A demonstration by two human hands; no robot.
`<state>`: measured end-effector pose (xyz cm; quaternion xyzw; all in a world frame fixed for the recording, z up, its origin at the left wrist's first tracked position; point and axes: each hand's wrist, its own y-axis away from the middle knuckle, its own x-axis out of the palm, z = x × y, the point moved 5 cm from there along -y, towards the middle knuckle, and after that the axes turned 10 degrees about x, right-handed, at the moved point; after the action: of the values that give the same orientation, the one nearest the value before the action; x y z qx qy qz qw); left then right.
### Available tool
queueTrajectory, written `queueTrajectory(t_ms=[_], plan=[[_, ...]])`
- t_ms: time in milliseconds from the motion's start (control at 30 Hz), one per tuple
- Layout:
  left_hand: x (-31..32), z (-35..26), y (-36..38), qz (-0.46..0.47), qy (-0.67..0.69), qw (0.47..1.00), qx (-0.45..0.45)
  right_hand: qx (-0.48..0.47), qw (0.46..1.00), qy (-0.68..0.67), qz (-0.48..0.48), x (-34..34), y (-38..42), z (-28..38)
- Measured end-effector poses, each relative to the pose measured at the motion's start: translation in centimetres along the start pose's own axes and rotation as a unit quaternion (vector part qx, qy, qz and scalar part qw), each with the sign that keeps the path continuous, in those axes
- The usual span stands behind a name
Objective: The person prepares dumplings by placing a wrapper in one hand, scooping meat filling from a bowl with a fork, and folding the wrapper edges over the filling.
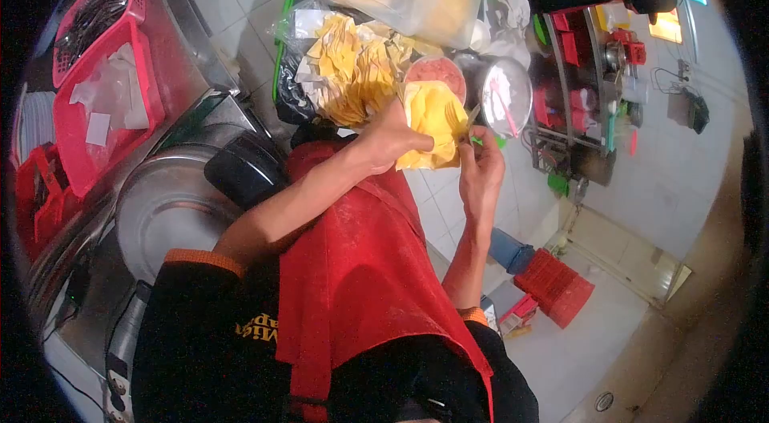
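Note:
My left hand (pixel 391 137) is closed on a stack of thin yellow dough wrappers (pixel 433 114), the thumb lying over their face. My right hand (pixel 481 167) is beside the wrappers' right edge, its fingers pinched around a thin stick-like tool (pixel 473 114); its exact kind is hard to make out. Just beyond the wrappers stands a bowl of pink minced filling (pixel 436 70), partly covered by them. A metal pot (pixel 526 94) to the right holds something white and a pink-handled utensil (pixel 502 94).
A large pile of yellow wrappers (pixel 352 62) lies on black plastic (pixel 295 102) in a green-rimmed container. Translucent plastic boxes (pixel 448 2) sit behind it. Pink baskets (pixel 68 130) and a round metal lid (pixel 172 219) are at left. Red crates (pixel 557 287) stand on the floor at right.

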<state>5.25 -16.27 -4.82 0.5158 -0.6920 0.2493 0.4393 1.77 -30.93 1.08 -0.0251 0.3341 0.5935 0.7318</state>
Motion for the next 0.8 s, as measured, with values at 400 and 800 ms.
queueTrajectory(t_ms=[400,800], plan=[[-1.2,0.1,-0.4,-0.015,-0.041,0.999,0.018,-0.087,0.994,0.073,-0.007,0.6,1.8,2.1],[-1.5,0.3,-0.5,-0.083,-0.006,0.996,0.028,-0.222,0.946,0.224,-0.077,0.9,2.7,3.3]])
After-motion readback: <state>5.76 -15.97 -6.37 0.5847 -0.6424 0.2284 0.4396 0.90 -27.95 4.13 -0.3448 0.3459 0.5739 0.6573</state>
